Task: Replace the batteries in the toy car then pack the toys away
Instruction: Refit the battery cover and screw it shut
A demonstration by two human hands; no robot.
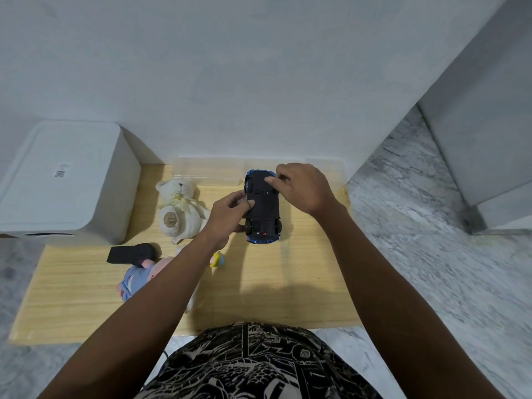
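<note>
A blue toy car [266,210] lies upside down on the wooden table [302,272], its black underside facing up. My left hand [230,213] grips the car's left side, with the thumb and fingers curled onto the underside. My right hand [300,187] holds the far right end of the car, with the fingertips pressed on the underside near the front wheels. No batteries can be seen.
A white teddy bear [180,210] sits left of the car. A black remote [132,254], a blue-and-pink plush toy [138,279] and a small yellow figure [217,260] lie nearer. A white lidded box [63,182] stands at the left, a clear plastic container [213,169] by the wall.
</note>
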